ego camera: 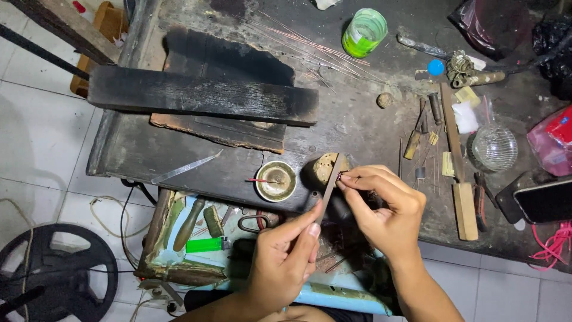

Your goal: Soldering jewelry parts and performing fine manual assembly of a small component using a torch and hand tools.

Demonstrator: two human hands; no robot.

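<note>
My left hand (285,257) grips the lower end of a slim metal file (329,189) that slants up toward a wooden bench peg (323,169). My right hand (384,206) pinches a tiny dark red piece (339,176) between thumb and forefinger, pressed against the file's upper end. Both hands meet at the front edge of the dark workbench (351,125), above an open drawer.
A small brass bowl (276,181) sits left of the peg. Charred wooden blocks (202,95), thin wires (310,48), a green tape roll (364,31), a glass dish (494,147), a phone (545,200) and hand tools crowd the bench. The drawer holds a green lighter (204,244) and tools.
</note>
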